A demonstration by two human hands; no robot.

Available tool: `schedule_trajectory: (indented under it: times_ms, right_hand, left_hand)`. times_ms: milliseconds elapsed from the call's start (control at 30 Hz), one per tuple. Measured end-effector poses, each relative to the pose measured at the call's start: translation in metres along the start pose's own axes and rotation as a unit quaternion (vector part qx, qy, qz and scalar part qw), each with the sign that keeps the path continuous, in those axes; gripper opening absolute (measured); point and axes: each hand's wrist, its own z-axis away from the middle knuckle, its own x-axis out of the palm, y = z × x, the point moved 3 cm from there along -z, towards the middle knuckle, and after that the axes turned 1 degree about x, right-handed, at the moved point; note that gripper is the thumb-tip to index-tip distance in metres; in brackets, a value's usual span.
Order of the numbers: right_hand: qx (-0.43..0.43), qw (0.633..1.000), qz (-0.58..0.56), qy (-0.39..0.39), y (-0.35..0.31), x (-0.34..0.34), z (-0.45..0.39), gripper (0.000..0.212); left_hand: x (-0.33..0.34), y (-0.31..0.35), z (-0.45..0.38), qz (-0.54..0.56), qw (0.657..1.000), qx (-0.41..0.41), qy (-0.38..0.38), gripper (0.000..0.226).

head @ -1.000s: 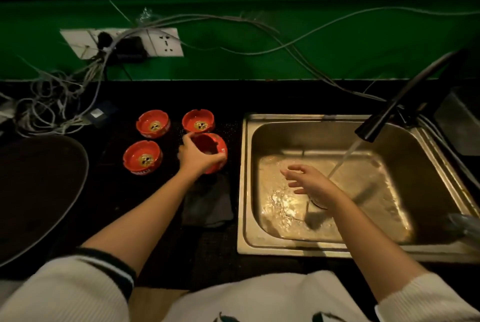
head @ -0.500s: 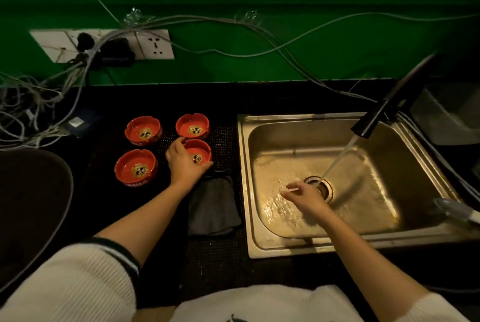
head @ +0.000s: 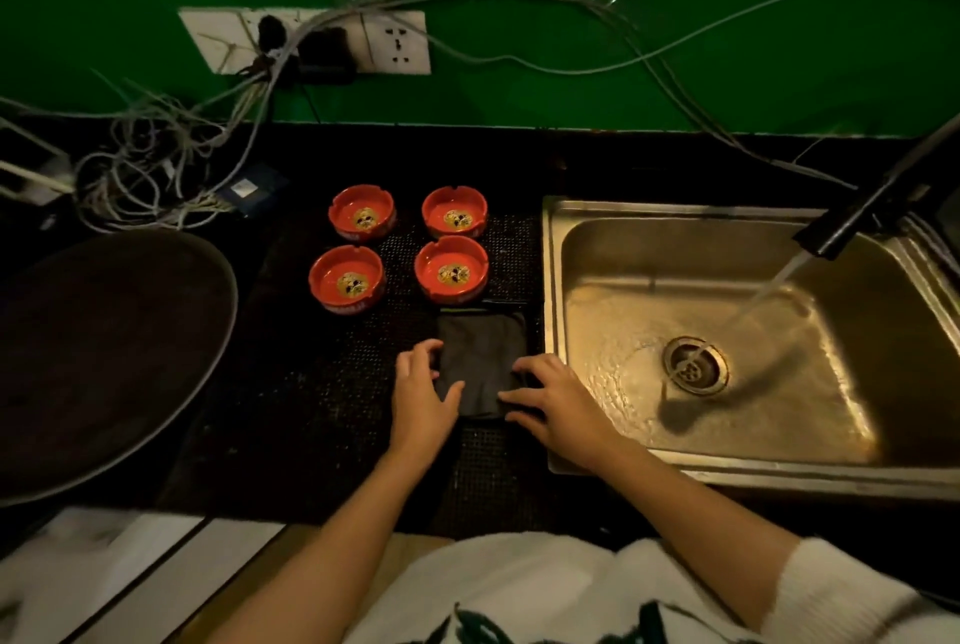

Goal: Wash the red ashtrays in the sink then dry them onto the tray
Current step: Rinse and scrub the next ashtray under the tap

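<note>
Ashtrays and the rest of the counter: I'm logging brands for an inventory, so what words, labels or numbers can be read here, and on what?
No text here can be read for certain.
Red ashtrays: white lettering on the outer wall and a round emblem inside each, too blurred to read.
Small dark box among the cables: a pale label, too small to read.
Wall socket plate: no readable marking.
Sink, tray and dark cloth: no text visible.

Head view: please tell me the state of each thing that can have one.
faucet: running into the sink
four red ashtrays: upright on the mat, untouched
dark cloth: flat, both hands on it
left hand: open
right hand: open
tray: bare
</note>
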Motion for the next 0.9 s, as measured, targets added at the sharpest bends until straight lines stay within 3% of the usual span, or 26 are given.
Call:
schedule_trajectory:
  times_ms: [100, 233, 433, 533, 600, 700, 900]
  right_hand:
    - [-0.034, 0.999, -0.001, 0.006, -0.004, -0.004, -0.006, 0.02]
    - [-0.091, 0.995, 0.005, -0.028, -0.017, -0.015, -0.006, 0.019]
    - [-0.151, 0.973, -0.055, -0.166, -0.036, -0.013, 0.028, 0.024]
    - [-0.142, 0.959, -0.094, -0.228, -0.034, -0.01, 0.036, 0.03]
    - [-0.118, 0.959, -0.123, -0.226, -0.027, -0.023, 0.031, 0.033]
    - [-0.091, 0.97, -0.117, -0.191, -0.004, -0.059, 0.017, 0.03]
    - [-0.012, 0.996, 0.036, -0.085, 0.08, -0.163, -0.002, 0.039]
  left_hand:
    - [-0.003, 0.0, -0.004, 0.009, 0.999, -0.032, -0.007, 0.055]
    - [-0.006, -0.004, 0.0, 0.008, 0.995, -0.063, -0.081, 0.051]
    - [-0.018, -0.01, 0.041, -0.085, 0.97, -0.073, -0.214, 0.049]
    - [-0.018, -0.006, 0.054, -0.165, 0.956, -0.084, -0.228, 0.052]
    - [-0.016, 0.01, 0.054, -0.227, 0.951, -0.078, -0.196, 0.053]
    - [-0.001, 0.056, 0.041, -0.217, 0.959, -0.02, -0.182, 0.055]
    - [0.053, 0.184, -0.007, -0.248, 0.935, 0.146, -0.208, 0.056]
